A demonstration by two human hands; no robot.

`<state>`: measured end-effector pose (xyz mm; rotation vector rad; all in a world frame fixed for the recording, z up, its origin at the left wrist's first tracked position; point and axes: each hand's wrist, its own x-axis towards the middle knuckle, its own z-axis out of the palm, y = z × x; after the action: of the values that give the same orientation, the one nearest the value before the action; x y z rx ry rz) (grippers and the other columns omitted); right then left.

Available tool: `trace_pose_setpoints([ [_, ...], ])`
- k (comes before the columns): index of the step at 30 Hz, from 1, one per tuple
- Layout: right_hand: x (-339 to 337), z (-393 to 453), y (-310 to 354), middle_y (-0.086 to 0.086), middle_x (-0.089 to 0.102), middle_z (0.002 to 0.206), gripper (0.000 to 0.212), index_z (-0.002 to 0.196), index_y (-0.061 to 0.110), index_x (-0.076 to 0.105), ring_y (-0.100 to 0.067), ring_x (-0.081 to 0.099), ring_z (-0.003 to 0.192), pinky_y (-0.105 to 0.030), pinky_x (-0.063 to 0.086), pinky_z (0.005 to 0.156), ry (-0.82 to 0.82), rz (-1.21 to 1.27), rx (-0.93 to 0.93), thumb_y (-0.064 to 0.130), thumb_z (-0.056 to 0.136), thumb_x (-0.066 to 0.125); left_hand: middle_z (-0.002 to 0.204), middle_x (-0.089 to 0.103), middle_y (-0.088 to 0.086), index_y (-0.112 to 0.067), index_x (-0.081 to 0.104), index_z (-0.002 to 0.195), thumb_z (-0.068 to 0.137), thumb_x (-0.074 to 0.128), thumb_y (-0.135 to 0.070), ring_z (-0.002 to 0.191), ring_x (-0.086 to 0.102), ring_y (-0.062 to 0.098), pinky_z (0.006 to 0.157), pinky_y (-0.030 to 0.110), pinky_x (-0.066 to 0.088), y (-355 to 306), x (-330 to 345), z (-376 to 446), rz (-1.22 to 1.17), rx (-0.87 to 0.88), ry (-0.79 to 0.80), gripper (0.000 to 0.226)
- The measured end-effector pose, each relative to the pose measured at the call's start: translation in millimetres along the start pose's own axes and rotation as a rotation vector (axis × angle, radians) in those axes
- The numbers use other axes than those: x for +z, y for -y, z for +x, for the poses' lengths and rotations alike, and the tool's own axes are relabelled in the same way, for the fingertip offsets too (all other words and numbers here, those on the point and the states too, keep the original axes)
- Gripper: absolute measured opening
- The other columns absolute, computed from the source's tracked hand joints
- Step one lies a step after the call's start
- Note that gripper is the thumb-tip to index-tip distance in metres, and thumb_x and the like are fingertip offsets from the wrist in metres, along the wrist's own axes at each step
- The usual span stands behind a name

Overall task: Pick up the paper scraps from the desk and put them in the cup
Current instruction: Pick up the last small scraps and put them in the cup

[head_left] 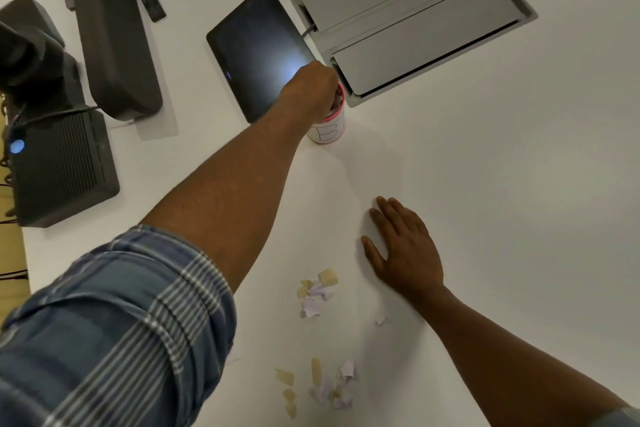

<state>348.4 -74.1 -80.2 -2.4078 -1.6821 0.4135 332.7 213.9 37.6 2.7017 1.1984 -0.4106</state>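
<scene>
A white cup with a pink rim and blue lettering stands on the white desk. My left hand is over the cup's mouth, fingers bunched and pointing down into it; what they hold is hidden. My right hand lies flat on the desk, palm down, fingers apart and holding nothing. Yellow and lilac paper scraps lie in one cluster left of my right wrist and another cluster nearer me. A single small scrap lies beside my right forearm.
A dark tablet lies just behind the cup on the left. A grey cable hatch is set into the desk behind the cup. Black devices and a box with a blue light fill the desk's left side.
</scene>
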Motion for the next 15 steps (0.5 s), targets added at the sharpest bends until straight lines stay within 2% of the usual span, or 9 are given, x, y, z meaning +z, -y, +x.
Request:
trace_pose_setpoints([
  [2,0,0,1,-0.001,0.034,0.153,0.058,0.143,0.019,0.039,-0.017,0.026,0.143,-0.028,0.011,0.117,0.0,-0.001,0.006,0.052,0.096,0.034,0.102,0.064,0.017,-0.005,0.063,0.108,0.084,0.067,-0.022,0.086,0.062,0.028,0.072,0.033,0.047,2,-8,-2,-0.044,0.024,-0.039,0.031],
  [4,0,0,1,-0.001,0.035,0.153,0.059,0.143,0.018,0.04,-0.017,0.026,0.143,-0.029,0.013,0.118,-0.003,0.004,0.009,0.053,0.095,0.035,0.101,0.066,0.015,-0.005,0.065,0.109,0.083,0.068,-0.021,0.084,0.063,0.027,0.074,0.033,0.049,6,-18,-7,-0.091,0.024,-0.049,0.03],
  [8,0,-1,2,0.0,0.031,0.155,0.065,0.144,0.019,0.036,-0.016,0.022,0.145,-0.032,0.017,0.119,0.003,-0.008,0.005,0.059,0.094,0.034,0.109,0.068,0.014,-0.009,0.065,0.115,0.08,0.072,-0.018,0.094,0.065,0.027,0.088,0.036,0.05,12,-33,-22,-0.136,0.04,-0.063,0.036],
  [11,2,-1,2,0.001,0.028,0.156,0.068,0.146,0.02,0.033,-0.016,0.019,0.146,-0.033,0.016,0.119,0.014,-0.02,0.003,0.063,0.093,0.03,0.115,0.065,0.015,-0.011,0.063,0.12,0.086,0.065,-0.016,0.102,0.063,0.028,0.094,0.037,0.048,12,-31,-32,-0.079,0.063,-0.081,0.034],
  [15,2,-1,2,0.001,0.028,0.156,0.069,0.146,0.02,0.033,-0.016,0.02,0.145,-0.034,0.017,0.118,0.007,-0.026,0.006,0.065,0.092,0.028,0.129,0.056,0.017,-0.008,0.051,0.13,0.09,0.06,-0.016,0.116,0.055,0.034,0.1,0.041,0.044,7,-16,-39,0.056,0.112,0.033,0.042],
])
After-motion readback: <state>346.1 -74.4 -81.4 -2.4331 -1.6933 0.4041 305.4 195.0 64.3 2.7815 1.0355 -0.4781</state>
